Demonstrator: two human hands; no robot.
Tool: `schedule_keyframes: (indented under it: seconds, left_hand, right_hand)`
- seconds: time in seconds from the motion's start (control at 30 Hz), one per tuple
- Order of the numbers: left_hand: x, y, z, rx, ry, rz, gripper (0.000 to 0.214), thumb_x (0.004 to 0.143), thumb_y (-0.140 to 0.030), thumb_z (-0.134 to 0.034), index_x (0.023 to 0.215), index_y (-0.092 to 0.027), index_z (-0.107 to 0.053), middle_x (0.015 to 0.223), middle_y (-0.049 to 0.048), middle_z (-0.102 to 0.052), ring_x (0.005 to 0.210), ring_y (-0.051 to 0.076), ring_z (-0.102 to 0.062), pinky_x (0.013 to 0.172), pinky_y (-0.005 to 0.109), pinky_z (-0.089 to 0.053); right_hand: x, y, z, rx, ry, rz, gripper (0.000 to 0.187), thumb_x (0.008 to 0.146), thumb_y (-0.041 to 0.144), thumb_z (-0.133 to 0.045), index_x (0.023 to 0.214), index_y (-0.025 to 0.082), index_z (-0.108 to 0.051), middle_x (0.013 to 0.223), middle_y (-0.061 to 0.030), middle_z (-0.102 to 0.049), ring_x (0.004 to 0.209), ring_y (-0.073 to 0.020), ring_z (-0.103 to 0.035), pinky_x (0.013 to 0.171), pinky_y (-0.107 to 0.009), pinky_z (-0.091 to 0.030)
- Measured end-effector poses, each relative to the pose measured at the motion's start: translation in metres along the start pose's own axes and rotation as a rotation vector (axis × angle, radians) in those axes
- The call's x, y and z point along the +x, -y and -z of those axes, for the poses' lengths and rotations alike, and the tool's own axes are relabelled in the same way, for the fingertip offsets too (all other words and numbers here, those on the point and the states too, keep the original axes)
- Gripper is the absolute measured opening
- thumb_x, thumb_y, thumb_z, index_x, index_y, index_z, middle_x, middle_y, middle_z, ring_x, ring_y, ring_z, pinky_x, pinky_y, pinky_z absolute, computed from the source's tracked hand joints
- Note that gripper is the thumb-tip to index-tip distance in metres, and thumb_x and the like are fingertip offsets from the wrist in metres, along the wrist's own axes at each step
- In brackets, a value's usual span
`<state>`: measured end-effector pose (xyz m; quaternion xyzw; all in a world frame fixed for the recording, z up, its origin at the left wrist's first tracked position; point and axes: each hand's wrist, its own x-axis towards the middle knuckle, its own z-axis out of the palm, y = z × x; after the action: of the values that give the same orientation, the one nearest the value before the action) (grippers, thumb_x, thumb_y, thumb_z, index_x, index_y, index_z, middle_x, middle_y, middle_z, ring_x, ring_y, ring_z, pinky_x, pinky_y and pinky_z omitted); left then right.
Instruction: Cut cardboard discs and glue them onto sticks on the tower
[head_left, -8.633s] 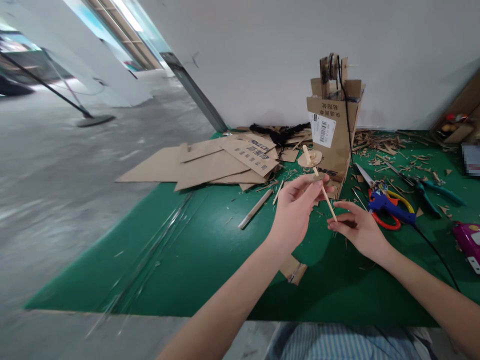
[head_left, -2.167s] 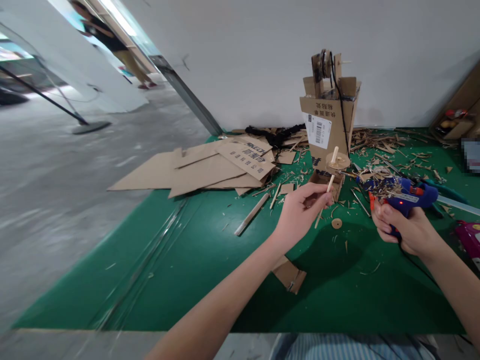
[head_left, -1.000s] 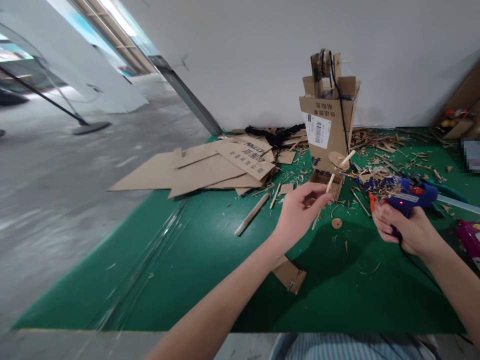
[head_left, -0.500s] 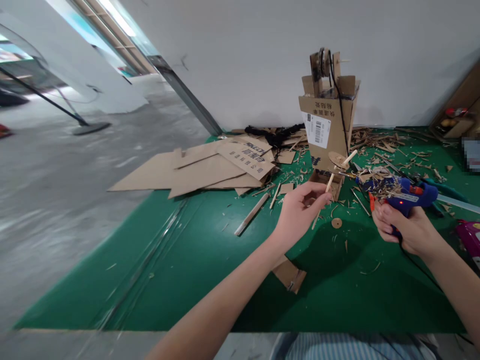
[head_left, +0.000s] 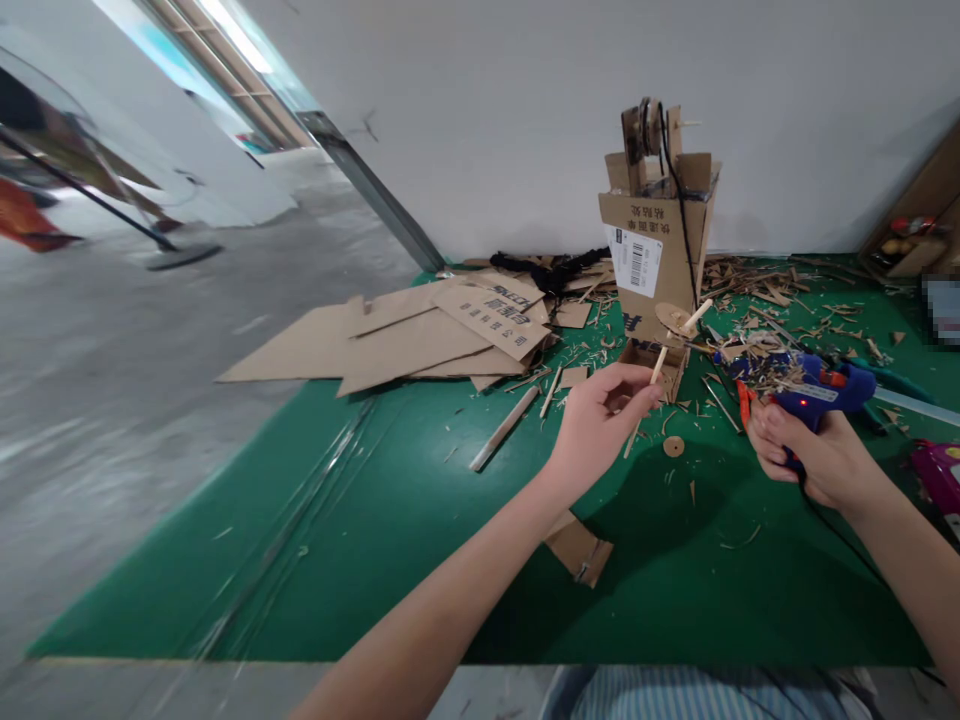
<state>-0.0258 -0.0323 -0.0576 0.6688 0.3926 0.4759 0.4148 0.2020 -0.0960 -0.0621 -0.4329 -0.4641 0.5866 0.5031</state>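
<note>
My left hand (head_left: 600, 425) pinches a thin wooden stick (head_left: 660, 365) that carries a small round cardboard disc (head_left: 673, 320) near its upper end. The stick leans up and to the right. My right hand (head_left: 806, 460) is wrapped round the grip of a blue hot glue gun (head_left: 814, 390), its red light on. The gun's nozzle points left at the disc, almost touching it. Cardboard scraps cling to the gun's front. A second small cardboard disc (head_left: 673, 446) lies on the green mat (head_left: 420, 500) between my hands.
A tall cardboard tower (head_left: 656, 240) with a pulley and a black cord stands behind the stick. Flat cardboard sheets (head_left: 405, 335) lie at the left, a loose stick (head_left: 504, 428) and a cardboard piece (head_left: 581, 548) nearer me. Scraps, teal pliers (head_left: 892, 382) and a pink object (head_left: 937, 480) are at the right.
Over the earlier frames my right hand left the stick and took up the glue gun, and the stick tilted to the right. In the last second almost nothing has moved.
</note>
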Motion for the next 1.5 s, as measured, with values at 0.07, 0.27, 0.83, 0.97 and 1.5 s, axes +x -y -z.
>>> schedule_keyframes:
  seconds: [0.07,0.27,0.83,0.97,1.5]
  left_hand:
    - [0.0,-0.001,0.0,0.003,0.003,-0.002,0.011,0.084,-0.028,-0.069,0.087,-0.018,-0.071,0.081,0.0044,-0.074,0.069,0.015,-0.07,0.062,0.025,-0.057]
    - [0.0,0.001,0.001,0.026,0.006,-0.014,0.011,0.085,-0.029,-0.068,0.088,-0.018,-0.071,0.081,0.0045,-0.074,0.068,0.015,-0.069,0.06,0.025,-0.056]
    - [0.001,0.0,0.001,0.041,-0.016,0.008,0.011,0.083,-0.029,-0.07,0.085,-0.018,-0.071,0.081,0.005,-0.075,0.067,0.014,-0.068,0.06,0.025,-0.054]
    - [0.001,0.0,0.001,0.036,-0.012,0.004,0.011,0.083,-0.029,-0.07,0.084,-0.018,-0.071,0.08,0.0045,-0.075,0.067,0.014,-0.068,0.058,0.025,-0.053]
    - [0.001,0.001,0.001,0.06,-0.021,-0.01,0.013,0.082,-0.032,-0.071,0.082,-0.018,-0.071,0.079,0.0039,-0.073,0.063,0.013,-0.062,0.056,0.024,-0.049]
  right_hand:
    - [0.0,0.001,0.0,-0.006,0.002,-0.005,0.042,0.081,0.054,-0.077,0.074,0.022,-0.05,0.058,0.0053,-0.042,0.048,-0.0089,-0.038,0.037,-0.021,-0.027]
    - [-0.001,-0.001,-0.001,-0.012,-0.008,0.002,0.043,0.081,0.054,-0.077,0.073,0.022,-0.05,0.057,0.0054,-0.042,0.048,-0.0087,-0.037,0.037,-0.021,-0.028]
    - [-0.002,0.0,-0.002,-0.03,-0.011,-0.014,0.041,0.081,0.053,-0.077,0.072,0.021,-0.052,0.056,0.0056,-0.041,0.047,-0.0086,-0.035,0.037,-0.022,-0.028]
    - [-0.001,-0.003,0.002,-0.038,0.009,-0.018,0.042,0.081,0.053,-0.077,0.071,0.021,-0.051,0.055,0.0055,-0.041,0.047,-0.0084,-0.035,0.037,-0.022,-0.029]
    - [-0.003,-0.001,-0.001,-0.044,-0.006,-0.028,0.044,0.079,0.055,-0.078,0.071,0.022,-0.051,0.056,0.0053,-0.041,0.047,-0.0087,-0.036,0.038,-0.023,-0.03]
